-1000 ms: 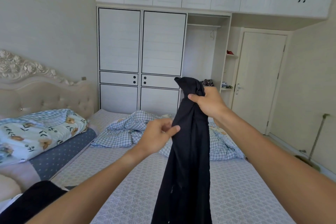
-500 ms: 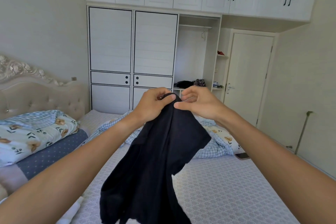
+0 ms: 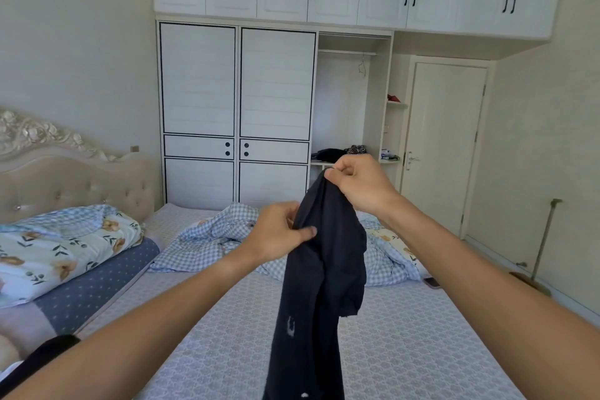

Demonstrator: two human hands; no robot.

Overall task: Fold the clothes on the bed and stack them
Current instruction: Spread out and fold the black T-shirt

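Hands, left (image 3: 276, 232) and right (image 3: 360, 185), pinch a dark garment (image 3: 321, 269) hanging above the bed (image 3: 406, 351).

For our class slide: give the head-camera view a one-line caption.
Both hands, right hand above left hand, pinch a dark navy fabric garment hanging over the patterned grey bed.

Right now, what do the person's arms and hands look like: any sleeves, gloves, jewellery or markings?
Both forearms are bare from the bottom edge of the frame to the wrists, with no sleeves in view. The left hand and right hand wear no gloves. No rings, watch, bracelets or markings show on either. The upper arms lie out of frame, so what is worn there cannot be told.
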